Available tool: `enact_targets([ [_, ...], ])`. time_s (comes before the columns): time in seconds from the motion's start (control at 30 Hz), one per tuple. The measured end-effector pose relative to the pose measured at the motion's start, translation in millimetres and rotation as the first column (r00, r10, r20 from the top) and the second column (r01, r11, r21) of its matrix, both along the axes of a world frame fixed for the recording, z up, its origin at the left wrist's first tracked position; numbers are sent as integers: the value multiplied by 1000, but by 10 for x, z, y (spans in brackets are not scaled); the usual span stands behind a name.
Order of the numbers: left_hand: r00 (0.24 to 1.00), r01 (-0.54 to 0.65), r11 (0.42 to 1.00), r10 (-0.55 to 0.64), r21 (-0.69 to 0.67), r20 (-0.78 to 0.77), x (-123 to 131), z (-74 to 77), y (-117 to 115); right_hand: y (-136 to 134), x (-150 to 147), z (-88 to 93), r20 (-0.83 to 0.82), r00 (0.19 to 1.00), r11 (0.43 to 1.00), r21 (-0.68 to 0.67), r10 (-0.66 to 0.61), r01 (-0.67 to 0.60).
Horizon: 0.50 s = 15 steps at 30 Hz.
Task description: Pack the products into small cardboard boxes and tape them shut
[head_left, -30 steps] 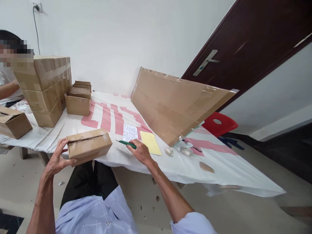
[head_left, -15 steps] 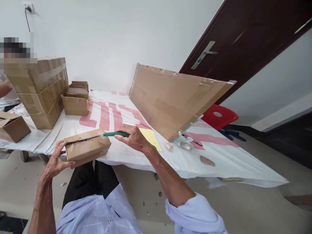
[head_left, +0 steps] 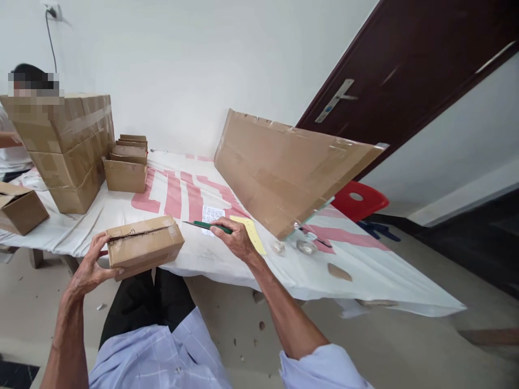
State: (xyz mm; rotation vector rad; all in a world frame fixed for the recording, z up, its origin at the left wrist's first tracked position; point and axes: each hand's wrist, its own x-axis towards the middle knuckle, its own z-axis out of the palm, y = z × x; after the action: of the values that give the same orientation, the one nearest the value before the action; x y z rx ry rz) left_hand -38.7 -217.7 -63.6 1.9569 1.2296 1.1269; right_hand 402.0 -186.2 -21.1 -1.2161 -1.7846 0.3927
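A small cardboard box (head_left: pixel 148 251) rests at the table's front edge, its top seam slit and slightly parted. My left hand (head_left: pixel 91 265) grips the box's left end, thumb low on the front and fingers at the upper corner. My right hand (head_left: pixel 235 237) is closed round the green handle of a utility knife (head_left: pixel 213 226). The knife's blade points left, just beyond the box's right end and apart from it. Behind the knife lies a white sheet with small printed marks (head_left: pixel 211 212), partly covered by it. A yellow paper (head_left: pixel 252 233) lies beside my right hand.
Stacked cartons (head_left: pixel 77 156) stand at the left, with open boxes (head_left: pixel 126 173) next to them. Another box (head_left: pixel 22 208) sits at the far left, near a person. A big cardboard sheet (head_left: pixel 292 167) leans at the back. Tape rolls (head_left: pixel 307 247) and a cardboard scrap (head_left: pixel 339 272) lie right.
My right hand has drawn the knife rightward, out of the box's top seam and clear of the box. My left hand keeps its hold. The printed sheet now shows more fully.
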Motion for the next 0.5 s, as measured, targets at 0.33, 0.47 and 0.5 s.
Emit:
enact_targets([
  [0.33, 1000, 12, 998, -11, 57, -26, 38, 5, -17, 125, -337, 712, 501, 845, 972, 30, 188, -234],
  [0.47, 999, 37, 999, -37, 22, 1, 59, 4, -29, 157, -108, 611, 510, 857, 989, 66, 78, -129],
  [0.5, 999, 41, 999, -42, 9, 13, 59, 4, -33, 163, -41, 530, 490, 871, 992, 89, 33, -87],
])
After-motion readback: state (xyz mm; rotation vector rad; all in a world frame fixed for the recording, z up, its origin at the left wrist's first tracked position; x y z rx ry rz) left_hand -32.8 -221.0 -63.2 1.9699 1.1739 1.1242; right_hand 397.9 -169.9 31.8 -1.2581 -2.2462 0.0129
